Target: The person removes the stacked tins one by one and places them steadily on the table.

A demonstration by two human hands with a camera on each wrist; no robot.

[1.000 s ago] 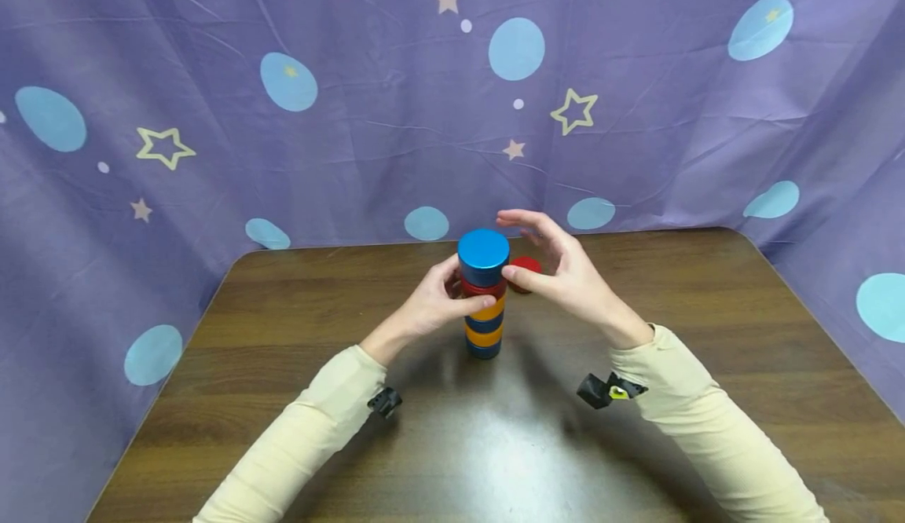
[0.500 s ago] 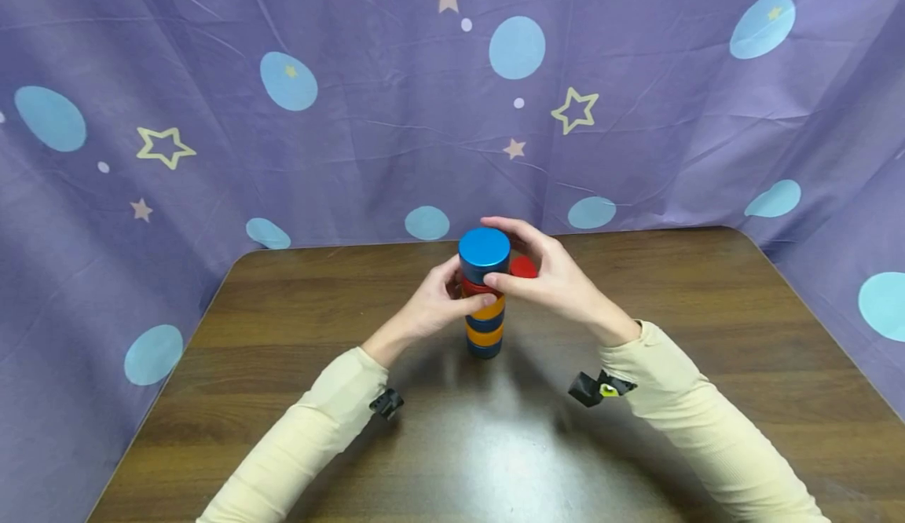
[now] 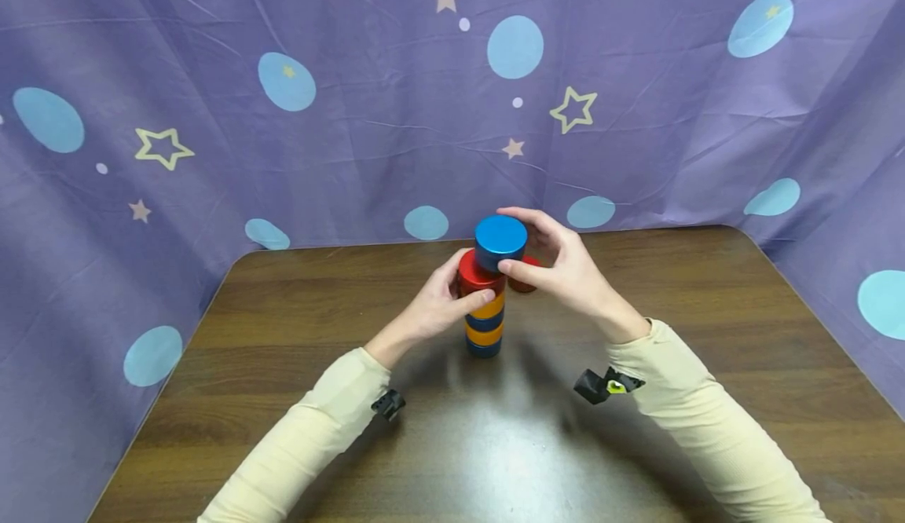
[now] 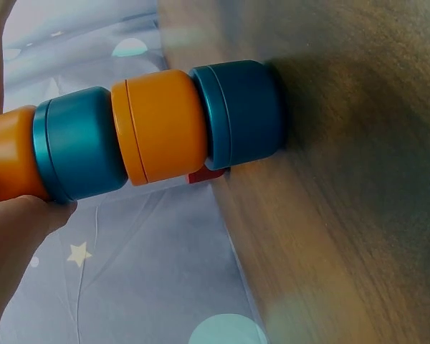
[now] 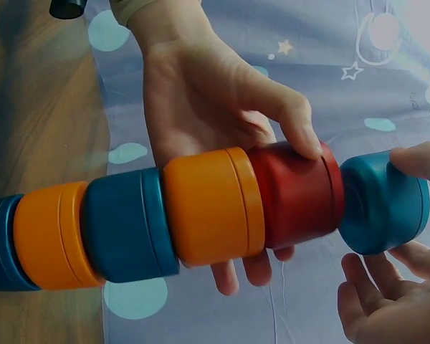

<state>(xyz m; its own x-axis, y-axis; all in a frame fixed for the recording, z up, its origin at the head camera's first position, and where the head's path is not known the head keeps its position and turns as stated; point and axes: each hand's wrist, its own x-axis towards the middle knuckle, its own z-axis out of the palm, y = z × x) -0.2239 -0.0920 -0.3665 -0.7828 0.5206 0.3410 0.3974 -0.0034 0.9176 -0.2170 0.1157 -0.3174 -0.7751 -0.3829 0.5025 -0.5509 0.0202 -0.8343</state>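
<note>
Tower of five round jars upright on wood-grain table; bottom up: lower blue jar, lower orange jar, upper blue jar, upper orange jar, red jar. Loose blue jar above and right of tower's top; cannot tell if touching. Five stacked; loose blue jar and second red jar, behind tower to right, outside it. Left hand wraps tower at red jar; right hand pinches loose blue jar, thumb against fingers. Seams near jar tops suggest lids on; contents hidden.
</note>
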